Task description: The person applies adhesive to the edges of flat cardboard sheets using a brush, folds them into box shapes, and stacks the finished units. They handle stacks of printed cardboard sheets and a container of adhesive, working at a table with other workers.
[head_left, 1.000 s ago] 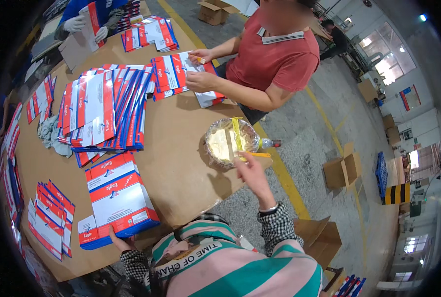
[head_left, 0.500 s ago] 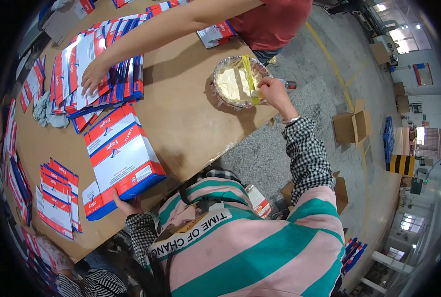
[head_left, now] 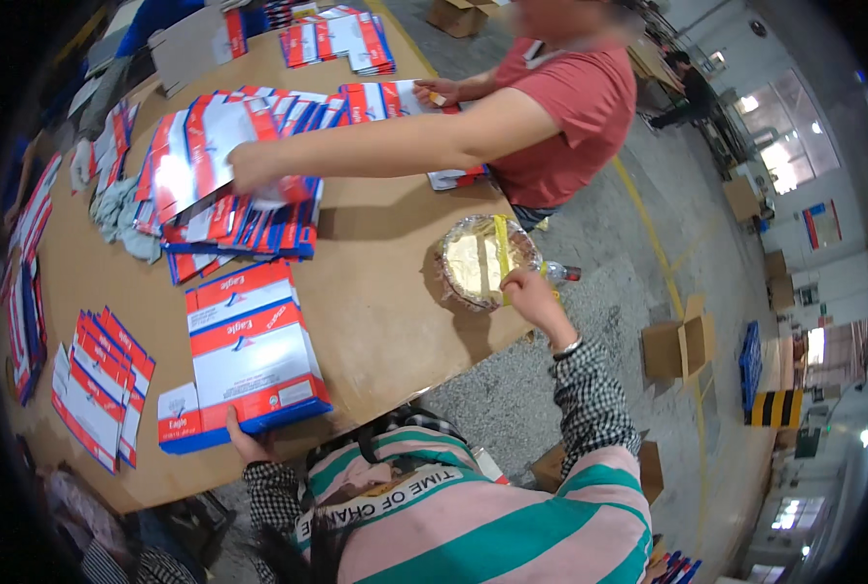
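Note:
My left hand [head_left: 247, 440] grips the near edge of a neat stack of flat printed cartons [head_left: 254, 375], white, red and blue, thumb on top and fingers mostly hidden. At the table's right edge stands a bowl [head_left: 443, 277] lined with wrinkled clear plastic, holding a pale cream paste [head_left: 468, 265]. A yellow strip [head_left: 502, 243] crosses its rim. My right hand [head_left: 536, 299] is closed in a pinch at the bowl's near right rim; what it pinches is unclear. Beside those fingers a dark, red-tipped handle-like piece [head_left: 562, 273] sticks out past the bowl.
Across the table [head_left: 375, 331] a person in a red shirt [head_left: 590, 127] reaches over a loose heap of cartons [head_left: 249, 219]. A fanned carton pile [head_left: 103, 389] lies at left, near a grey cloth [head_left: 122, 219]. An open cardboard box [head_left: 677, 346] stands on the floor.
My view has shifted, so the table sits lower. My right hand has moved slightly nearer along the bowl's rim. The other person's hand now lifts a carton from the heap. My left hand stays on the stack.

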A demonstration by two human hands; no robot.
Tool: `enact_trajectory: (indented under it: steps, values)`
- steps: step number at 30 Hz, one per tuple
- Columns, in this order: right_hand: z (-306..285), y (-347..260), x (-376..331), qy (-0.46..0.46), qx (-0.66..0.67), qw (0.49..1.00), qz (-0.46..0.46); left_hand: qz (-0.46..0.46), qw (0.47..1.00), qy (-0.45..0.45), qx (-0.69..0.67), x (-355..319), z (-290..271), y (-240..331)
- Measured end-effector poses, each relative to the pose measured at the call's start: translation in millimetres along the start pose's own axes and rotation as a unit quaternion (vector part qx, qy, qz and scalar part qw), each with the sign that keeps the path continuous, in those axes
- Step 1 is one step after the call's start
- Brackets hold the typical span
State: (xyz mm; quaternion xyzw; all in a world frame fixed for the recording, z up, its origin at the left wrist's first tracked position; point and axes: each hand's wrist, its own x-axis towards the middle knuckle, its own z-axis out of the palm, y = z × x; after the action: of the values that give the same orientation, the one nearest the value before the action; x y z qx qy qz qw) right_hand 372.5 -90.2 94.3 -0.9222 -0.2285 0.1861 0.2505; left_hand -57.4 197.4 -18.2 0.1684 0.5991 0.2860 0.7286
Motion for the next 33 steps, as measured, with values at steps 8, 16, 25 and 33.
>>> enact_trajectory:
  steps: [8,16,25,33]
  values:
    - [181,-59,-92,-0.26,0.125,0.953,-0.092,0.0,0.999,0.046,-0.018,-9,6,1]
    - [224,-94,-111,-0.319,0.157,0.923,-0.147,-0.008,0.996,0.042,-0.073,9,-28,-6]
    - [250,-83,-96,-0.256,0.242,0.935,0.038,-0.005,0.995,0.086,-0.056,-11,-21,15]
    - [264,-84,-97,-0.16,0.237,0.954,0.093,-0.027,0.999,0.012,-0.015,-11,-7,29]
